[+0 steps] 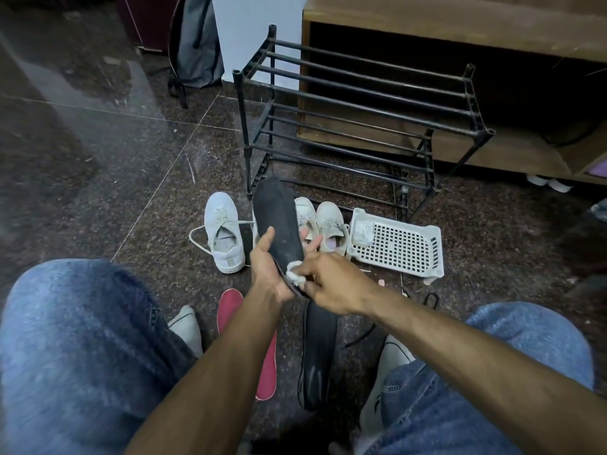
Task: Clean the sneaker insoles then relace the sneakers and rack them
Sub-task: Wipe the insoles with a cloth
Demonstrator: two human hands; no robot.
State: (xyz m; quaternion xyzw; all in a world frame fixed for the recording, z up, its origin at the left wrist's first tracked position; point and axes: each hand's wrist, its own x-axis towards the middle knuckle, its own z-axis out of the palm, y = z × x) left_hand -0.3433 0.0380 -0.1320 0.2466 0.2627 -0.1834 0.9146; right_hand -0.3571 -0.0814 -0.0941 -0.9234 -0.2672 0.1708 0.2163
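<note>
The left hand [267, 269] cradles the black insole [277, 221] by its heel end, fingers curled behind it. The right hand [328, 284] pinches a white wipe [294, 270] against that heel. Light and floppy, the insole likely needs support from behind.

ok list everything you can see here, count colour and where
held insole: 1, black, raised in left hand
wipe: 1, white, pinched against held insole's heel end
floor insoles: 2, red and black, between the knees
sneakers: 3, white, one left of held insole, two behind it
basket: 1, white, right of sneakers
shoe rack: 1, black, bare bars, behind sneakers
backpack: 1, grey, far left
left hand: grips insole
right hand: pinches wipe
</note>
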